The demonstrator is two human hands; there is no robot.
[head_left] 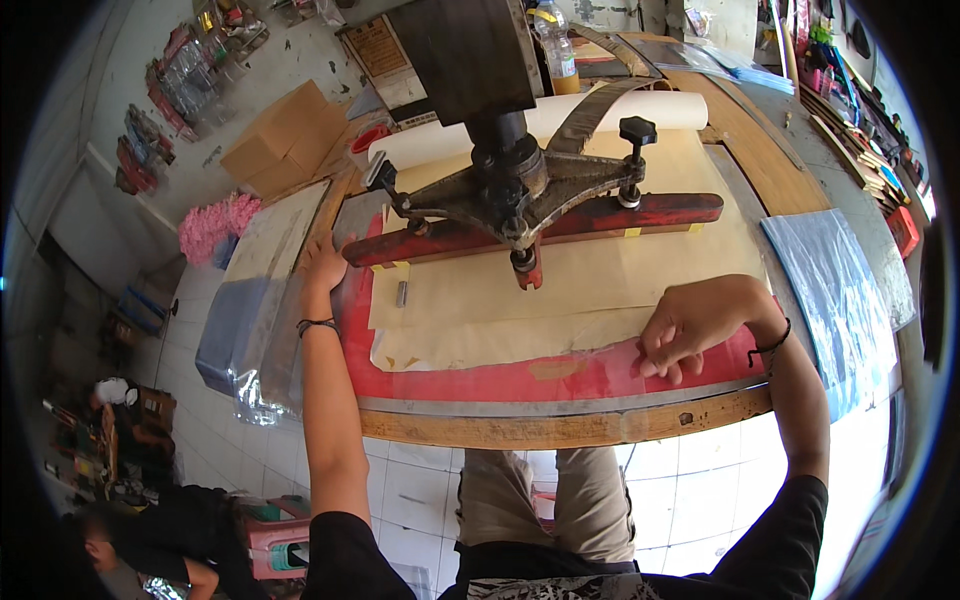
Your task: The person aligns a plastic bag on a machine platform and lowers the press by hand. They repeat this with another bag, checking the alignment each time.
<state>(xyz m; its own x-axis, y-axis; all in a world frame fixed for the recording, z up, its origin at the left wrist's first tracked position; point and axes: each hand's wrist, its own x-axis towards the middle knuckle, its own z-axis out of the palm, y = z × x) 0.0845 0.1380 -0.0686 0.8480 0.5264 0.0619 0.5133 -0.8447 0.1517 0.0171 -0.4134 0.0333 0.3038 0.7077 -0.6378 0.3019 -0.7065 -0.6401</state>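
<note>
My left hand [323, 263] lies with its fingers stretched out at the left side of the worktable, beside the left end of a long red bar [650, 211]. The bar hangs from the black metal head of a press [515, 180]. Below it, cream paper [520, 300] with a torn front edge lies over a red sheet [440, 383]. Over the front right of these sheets is my right hand [700, 322], its fingers curled together. Something clear like plastic film shows near its fingertips, but what they pinch is too faint to name. A small metal piece [402, 293] lies on the paper's left.
Stacks of clear plastic sheets lie left [245, 320] and right [835, 300] of the table. A white roll [660, 110], a bottle [556, 50] and a cardboard box [282, 140] stand behind. Another person [160, 540] sits at lower left near a pink stool [275, 540].
</note>
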